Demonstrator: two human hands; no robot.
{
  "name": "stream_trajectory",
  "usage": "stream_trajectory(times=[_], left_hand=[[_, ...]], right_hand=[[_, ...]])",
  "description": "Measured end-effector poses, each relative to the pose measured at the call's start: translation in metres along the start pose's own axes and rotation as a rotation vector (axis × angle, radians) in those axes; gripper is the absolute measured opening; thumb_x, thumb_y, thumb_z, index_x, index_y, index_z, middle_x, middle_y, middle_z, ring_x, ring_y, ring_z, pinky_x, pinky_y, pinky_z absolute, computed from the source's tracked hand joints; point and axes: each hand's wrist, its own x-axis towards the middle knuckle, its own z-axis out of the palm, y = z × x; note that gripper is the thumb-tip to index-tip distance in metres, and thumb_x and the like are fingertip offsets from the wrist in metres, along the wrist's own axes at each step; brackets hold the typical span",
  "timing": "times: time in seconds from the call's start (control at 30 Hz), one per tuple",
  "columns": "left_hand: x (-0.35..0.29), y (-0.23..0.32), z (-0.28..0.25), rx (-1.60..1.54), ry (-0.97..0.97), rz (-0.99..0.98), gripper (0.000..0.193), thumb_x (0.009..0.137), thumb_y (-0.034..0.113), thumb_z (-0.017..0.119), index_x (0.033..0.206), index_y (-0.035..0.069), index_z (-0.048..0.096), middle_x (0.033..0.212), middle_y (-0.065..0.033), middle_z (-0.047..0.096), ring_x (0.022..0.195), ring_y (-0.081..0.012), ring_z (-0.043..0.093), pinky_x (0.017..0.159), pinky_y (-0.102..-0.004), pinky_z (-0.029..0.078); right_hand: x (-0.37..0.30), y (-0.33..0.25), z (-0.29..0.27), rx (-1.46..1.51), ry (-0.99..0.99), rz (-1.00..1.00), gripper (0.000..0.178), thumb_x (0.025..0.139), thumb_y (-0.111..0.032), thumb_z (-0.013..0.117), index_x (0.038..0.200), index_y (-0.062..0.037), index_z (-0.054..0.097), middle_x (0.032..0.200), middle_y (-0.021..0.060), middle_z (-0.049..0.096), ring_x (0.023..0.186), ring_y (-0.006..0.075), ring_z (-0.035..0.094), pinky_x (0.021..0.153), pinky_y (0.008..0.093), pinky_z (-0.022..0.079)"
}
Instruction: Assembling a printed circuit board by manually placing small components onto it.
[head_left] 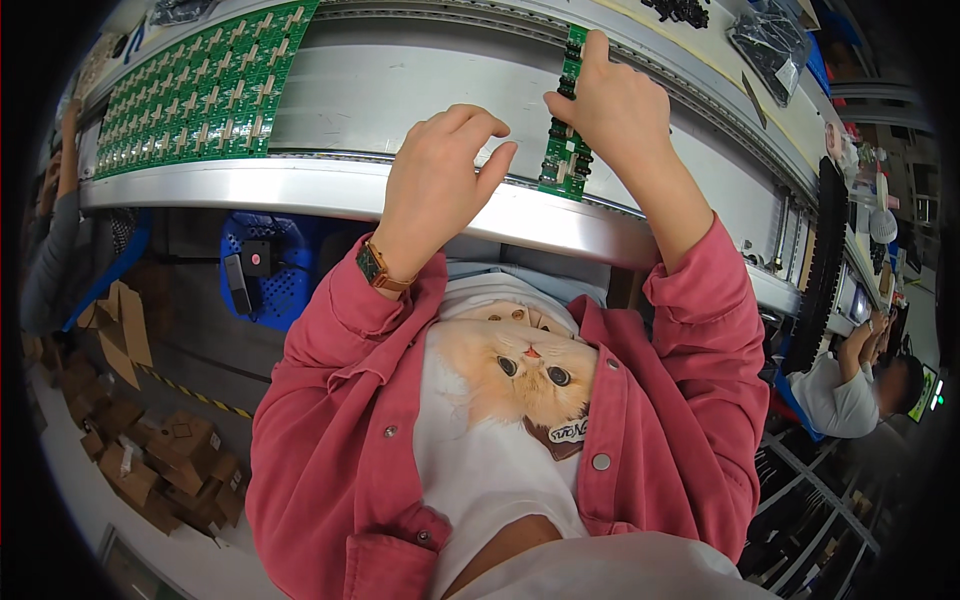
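Circuit strip [566, 140] lies right under the grip of the right hand [622, 108], bridging two metal rails [330, 185], apparently for support; thumb and forefinger spread, clamped or not, I can't tell. Left hand [440, 172] hovers empty, digits apart; beyond it, leftward, flat green board panels [205, 90].

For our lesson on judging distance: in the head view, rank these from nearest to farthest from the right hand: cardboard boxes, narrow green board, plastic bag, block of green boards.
1. Narrow green board: at the right hand.
2. Plastic bag: upper right.
3. Block of green boards: upper left.
4. Cardboard boxes: lower left.
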Motion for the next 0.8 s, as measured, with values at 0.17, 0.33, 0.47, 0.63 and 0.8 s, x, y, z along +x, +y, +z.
stream_trajectory(times=[0.17,0.33,0.47,0.63,0.8], left_hand=[[0.002,0.002,0.001,0.006,0.000,0.000,0.011,0.079,0.011,0.064,0.089,0.006,0.065,0.094,-0.0019,0.064,0.075,-0.0188,0.058,0.069,-0.0272,0.046],[0.009,0.007,0.004,-0.008,-0.005,-0.003,0.010,0.079,0.011,0.064,0.088,0.005,0.065,0.094,-0.0019,0.064,0.074,-0.0182,0.058,0.068,-0.0264,0.046],[0.020,0.017,0.011,-0.021,-0.015,0.011,0.010,0.079,0.009,0.064,0.088,0.005,0.065,0.093,-0.0024,0.064,0.074,-0.0178,0.058,0.068,-0.0258,0.046],[0.033,0.049,0.027,-0.052,0.005,-0.005,0.010,0.079,0.008,0.063,0.088,0.005,0.064,0.091,-0.0034,0.064,0.074,-0.0198,0.058,0.071,-0.0272,0.046],[0.057,0.092,0.050,-0.032,-0.036,-0.003,0.010,0.078,0.008,0.063,0.087,0.004,0.064,0.091,-0.0044,0.064,0.076,-0.0218,0.059,0.071,-0.0284,0.046]], right_hand=[[0.002,0.002,-0.004,0.004,0.004,0.011,0.045,0.070,-0.025,0.072,0.094,0.0009,0.044,0.057,0.0100,0.064,0.045,0.0267,0.061,0.046,0.0319,0.048],[0.004,0.012,-0.016,-0.013,0.016,0.031,0.048,0.069,-0.027,0.073,0.095,0.0015,0.044,0.057,0.0098,0.063,0.045,0.0267,0.061,0.047,0.0321,0.048],[-0.002,0.034,-0.039,-0.044,0.026,0.074,0.051,0.069,-0.031,0.073,0.097,0.0013,0.045,0.061,0.0112,0.064,0.049,0.0277,0.062,0.049,0.0341,0.049],[-0.031,0.152,-0.077,-0.097,0.036,0.242,0.071,0.071,-0.041,0.073,0.122,-0.0017,0.045,0.074,0.0151,0.067,0.056,0.0258,0.064,0.053,0.0341,0.050],[-0.092,0.358,-0.130,-0.135,0.009,0.621,0.075,0.070,-0.042,0.073,0.125,-0.0005,0.044,0.075,0.0166,0.066,0.053,0.0251,0.062,0.053,0.0336,0.050]])
